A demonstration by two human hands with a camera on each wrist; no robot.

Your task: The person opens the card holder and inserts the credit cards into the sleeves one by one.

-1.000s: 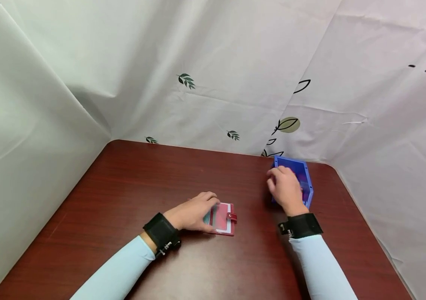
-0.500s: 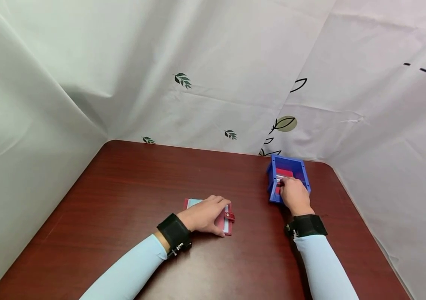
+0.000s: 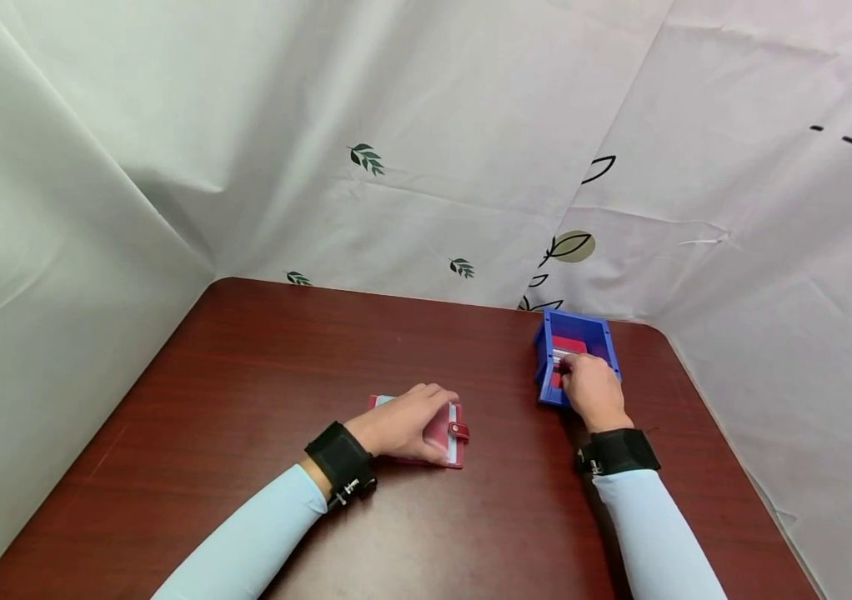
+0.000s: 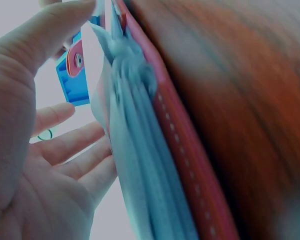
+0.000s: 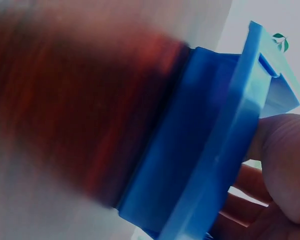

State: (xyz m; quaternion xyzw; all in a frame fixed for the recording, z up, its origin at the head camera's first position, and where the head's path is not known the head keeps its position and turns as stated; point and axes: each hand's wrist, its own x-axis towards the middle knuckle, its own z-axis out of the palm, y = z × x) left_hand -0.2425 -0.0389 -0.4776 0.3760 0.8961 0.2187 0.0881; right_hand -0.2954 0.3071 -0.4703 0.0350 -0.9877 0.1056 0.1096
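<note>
A red card holder [image 3: 454, 454] with a snap strap [image 3: 459, 431] lies open on the table. Its clear sleeves [image 4: 140, 150] fan up beside the red stitched cover in the left wrist view. Over it is my left hand [image 3: 403, 423], thumb and fingers spread apart, fingertips at the sleeve edges. My right hand [image 3: 593, 390] reaches into a blue bin [image 3: 544, 367], fingertips bent down at white-striped cards [image 3: 559, 357] beside a red piece [image 3: 568, 342]. The bin's wall hides part of those fingers in the right wrist view, and I cannot tell whether they pinch a card.
The dark red wooden table [image 3: 283, 350] reaches back to a white curtain [image 3: 426, 208] with leaf prints. The bin stands near the table's back right corner.
My right hand has come down into the bin from above its left side, then stayed there. My left hand has moved slightly right and back over the card holder, fingers still spread.
</note>
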